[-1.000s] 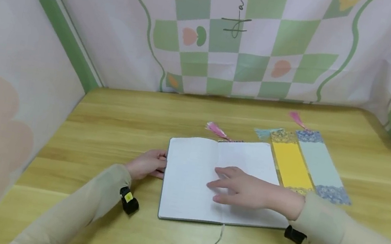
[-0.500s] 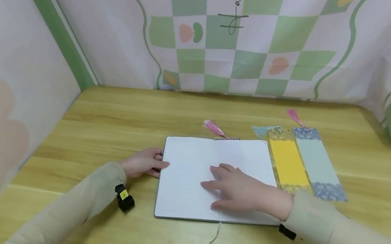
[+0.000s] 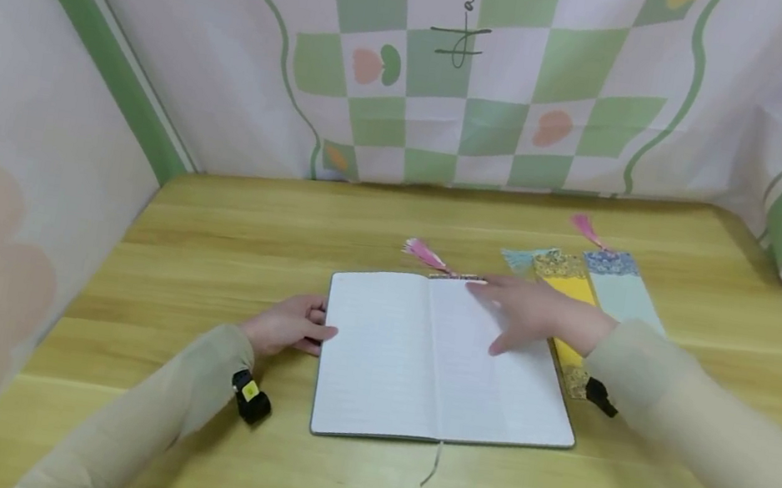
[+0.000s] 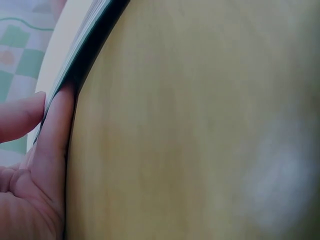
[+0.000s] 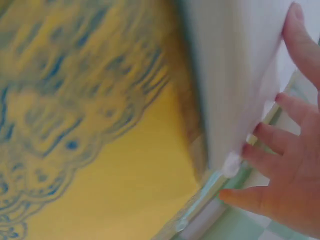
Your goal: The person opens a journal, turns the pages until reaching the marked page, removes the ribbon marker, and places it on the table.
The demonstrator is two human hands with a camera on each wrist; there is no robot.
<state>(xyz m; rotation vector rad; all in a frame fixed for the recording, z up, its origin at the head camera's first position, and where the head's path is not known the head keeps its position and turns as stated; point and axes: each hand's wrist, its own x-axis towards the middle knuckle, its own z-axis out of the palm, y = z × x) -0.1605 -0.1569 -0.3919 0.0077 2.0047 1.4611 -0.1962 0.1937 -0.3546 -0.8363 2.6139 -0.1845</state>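
An open notebook with pale lined pages lies flat on the wooden table. My left hand holds its left edge, thumb over the page; in the left wrist view a finger reaches under the cover. Over the upper part of the right page is my right hand, fingers spread and fingertips near the top edge. A pink tassel and the patterned end of a bookmark stick out above the notebook's top. The yellow bookmark beside the notebook is partly hidden by my right hand and wrist.
A pale blue bookmark with lace-like ends and a pink tassel lies farther right, partly behind my sleeve. A thin ribbon trails from the notebook's lower edge. Printed cloth hangs behind the table's back edge.
My right hand has moved from the middle of the pages up and right to the top of the right page. My left thumb has come over the left page's edge.
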